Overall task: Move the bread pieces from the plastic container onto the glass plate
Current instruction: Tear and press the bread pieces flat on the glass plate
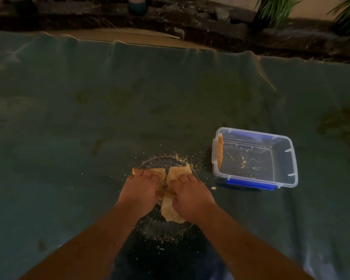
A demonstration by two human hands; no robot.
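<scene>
A round glass plate [160, 161] lies on the green cloth in front of me, with several flat bread pieces [179, 170] on it. My left hand [140, 189] presses down on the left bread piece, fingers curled over it. Beside it, my right hand [190, 196] grips the right pieces, and another piece [171, 213] shows below between my wrists. To the right stands the clear plastic container [287, 158] with blue clips. One bread piece [220, 151] leans against its left wall, and crumbs lie on its floor.
Crumbs [170, 154] are scattered on the green cloth [89, 118] around the plate. A dark stone ledge [190, 23] runs along the far edge, with a blue can [136, 5] and green plants [275, 9] behind it.
</scene>
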